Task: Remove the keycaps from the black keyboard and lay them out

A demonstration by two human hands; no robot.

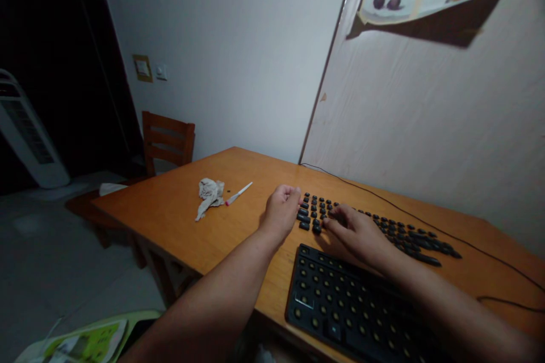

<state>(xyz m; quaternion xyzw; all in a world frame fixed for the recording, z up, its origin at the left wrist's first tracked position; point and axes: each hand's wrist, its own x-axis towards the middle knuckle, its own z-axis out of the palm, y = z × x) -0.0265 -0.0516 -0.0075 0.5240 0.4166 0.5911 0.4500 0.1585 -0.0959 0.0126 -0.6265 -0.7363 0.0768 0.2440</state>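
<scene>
My left hand [281,211] is closed just left of the laid-out black keycaps [304,219], fingers curled inward. Whatever it may hold is hidden. Bent over the near-left part of those keycaps, my right hand [357,232] has its thumb and fingertips drawn together at a keycap [317,229]. Part of the keycap rows lies hidden behind this hand. Closer to me, a black keyboard [327,289] lies at the table's front edge with most of its key stems bare. One keycap [334,330] sits on its near row. My right forearm covers the keyboard's right side.
On the wooden table [170,212] lie a crumpled tissue [210,195] and a white stick with a pink tip [239,193]. A black cable [383,199] runs along the back. A wooden chair [168,139] stands beyond the left end; a green-rimmed seat [147,315] is at lower left.
</scene>
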